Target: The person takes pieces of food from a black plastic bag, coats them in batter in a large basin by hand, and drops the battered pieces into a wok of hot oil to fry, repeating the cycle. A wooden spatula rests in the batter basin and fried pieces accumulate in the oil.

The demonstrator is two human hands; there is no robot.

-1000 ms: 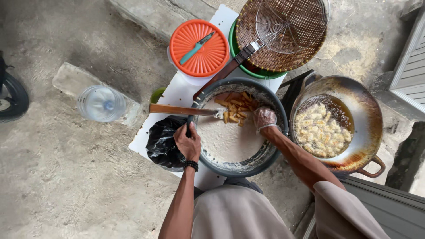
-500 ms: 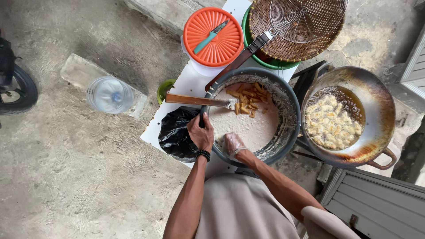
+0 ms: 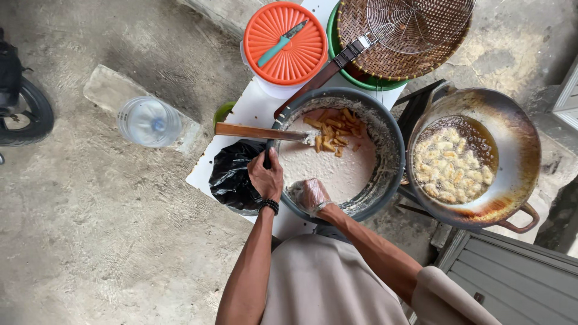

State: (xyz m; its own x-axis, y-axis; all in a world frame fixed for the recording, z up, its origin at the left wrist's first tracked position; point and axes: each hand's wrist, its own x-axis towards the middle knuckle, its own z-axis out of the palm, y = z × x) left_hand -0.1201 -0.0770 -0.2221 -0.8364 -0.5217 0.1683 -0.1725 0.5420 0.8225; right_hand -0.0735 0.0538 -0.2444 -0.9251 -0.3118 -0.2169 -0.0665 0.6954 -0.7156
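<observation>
A grey basin [image 3: 390, 157] holds pale batter and several orange-brown strips at its far side. My left hand [image 3: 265, 177] grips the basin's near left rim. My right hand [image 3: 309, 194], in a thin clear glove, rests over the near edge of the batter with its fingers curled; whether it holds a piece I cannot tell. A wooden-handled spatula [image 3: 259, 132] lies across the left rim, its blade in the batter. To the right a wok [image 3: 516, 157] of hot oil holds several pale frying pieces.
An orange lid [image 3: 285, 43] with a teal-handled knife lies behind the basin. A wire skimmer [image 3: 415, 21] rests on a woven tray over a green bowl. A black plastic bag [image 3: 232, 176] and a water bottle [image 3: 149, 122] sit left; a tyre [image 3: 24, 114] at far left.
My right hand has drawn back from the strips at the far side of the basin to its near edge. My left hand has stayed on the rim.
</observation>
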